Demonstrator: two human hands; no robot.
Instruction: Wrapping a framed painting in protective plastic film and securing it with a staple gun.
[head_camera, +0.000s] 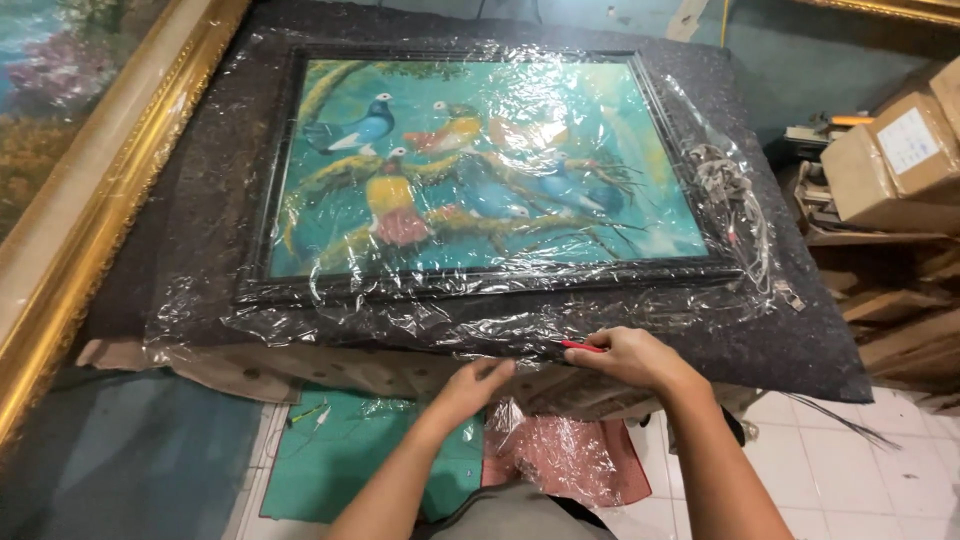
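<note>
A large gold-framed painting (75, 190) is leaning at the left — cardboard boxes (900, 160) are sitting on wooden shelves (890, 300) at the right, and white floor tiles (840, 470) are showing below.

Teal bird painting (480, 160), black frame (480, 285), gold frame (90, 200)

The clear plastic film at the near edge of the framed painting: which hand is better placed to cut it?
The right hand, probably: it holds a small red tool on the plastic film there. The left hand sits lower, gripping film.
</note>
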